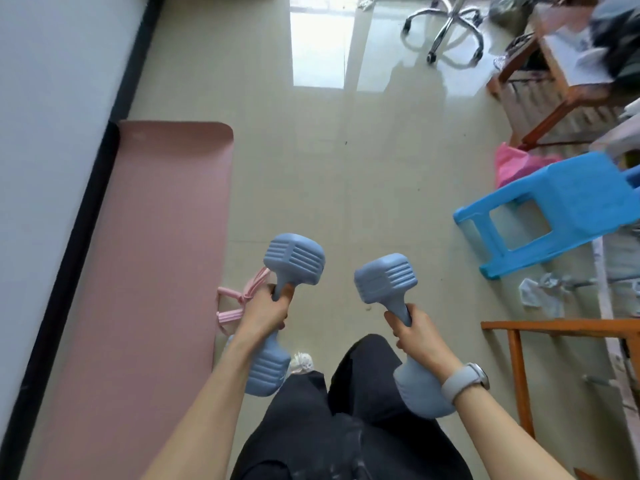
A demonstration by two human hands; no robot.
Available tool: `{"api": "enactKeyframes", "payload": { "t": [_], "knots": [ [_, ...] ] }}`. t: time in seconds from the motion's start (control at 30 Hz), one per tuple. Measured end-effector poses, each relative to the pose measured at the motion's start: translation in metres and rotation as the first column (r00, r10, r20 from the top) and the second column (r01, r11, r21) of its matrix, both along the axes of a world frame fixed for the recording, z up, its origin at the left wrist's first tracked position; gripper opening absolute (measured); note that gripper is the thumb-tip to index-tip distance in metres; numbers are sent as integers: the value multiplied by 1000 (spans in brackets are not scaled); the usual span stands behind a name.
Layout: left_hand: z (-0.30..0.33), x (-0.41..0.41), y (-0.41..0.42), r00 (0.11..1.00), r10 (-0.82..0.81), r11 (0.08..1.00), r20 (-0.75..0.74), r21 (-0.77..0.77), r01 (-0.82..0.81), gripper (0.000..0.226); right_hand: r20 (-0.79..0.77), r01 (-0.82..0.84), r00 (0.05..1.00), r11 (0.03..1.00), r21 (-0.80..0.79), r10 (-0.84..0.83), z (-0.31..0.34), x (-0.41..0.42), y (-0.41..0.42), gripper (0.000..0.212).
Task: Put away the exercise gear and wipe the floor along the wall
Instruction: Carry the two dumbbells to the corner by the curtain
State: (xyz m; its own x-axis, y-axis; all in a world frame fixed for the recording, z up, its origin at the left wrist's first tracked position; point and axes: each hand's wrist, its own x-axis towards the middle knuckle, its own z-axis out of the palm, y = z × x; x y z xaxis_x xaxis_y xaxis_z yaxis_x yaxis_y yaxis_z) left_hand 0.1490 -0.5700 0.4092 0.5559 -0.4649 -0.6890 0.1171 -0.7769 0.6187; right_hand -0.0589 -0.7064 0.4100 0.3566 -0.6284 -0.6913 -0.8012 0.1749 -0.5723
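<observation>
1. Clearly the gear-clearing step is in hand: the left hand (pixel 265 315) is clenched round the handle of one blue dumbbell (pixel 294 259), and the right hand (pixel 415 336) is wrapped round the handle of the other dumbbell (pixel 386 277).
2. Both weights are lifted off the floor, held in front of the person's legs, each tilted with one head pointing far and the other near the body.
3. A pink exercise mat (pixel 149 258) lies flat on the left, along the white wall (pixel 45 116) and its black skirting (pixel 90 202). It is not yet rolled or moved.
4. A pink resistance band (pixel 239 299) lies on the tiled floor (pixel 346 174) just beside the mat's right edge, partly hidden behind the left hand.
5. On the right stand a blue plastic stool (pixel 554 216), tipped at an angle, and wooden furniture (pixel 519 348); a swivel chair base (pixel 446 32) sits far off. Crumpled paper (pixel 540 289) lies near the stool.
6. I judge the task to be early: only the dumbbells are picked up, and no cloth or mop is in view for the wiping.
7. The next move calls for carrying both weights to a storage place, which is not visible, and setting them down gently, since they look heavy enough to mark the tiles.
8. After that, the band and the mat need lifting, because the floor strip along the wall lies under the mat.
</observation>
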Motion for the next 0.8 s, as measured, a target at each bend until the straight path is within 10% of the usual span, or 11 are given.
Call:
{"api": "enactKeyframes", "payload": {
  "t": [0.8],
  "knots": [
    [5,370,-489,909,399,913,-120,-40,-405,43,71,-351,934,936,15,350,4,445,-544,18]
  ]
}}
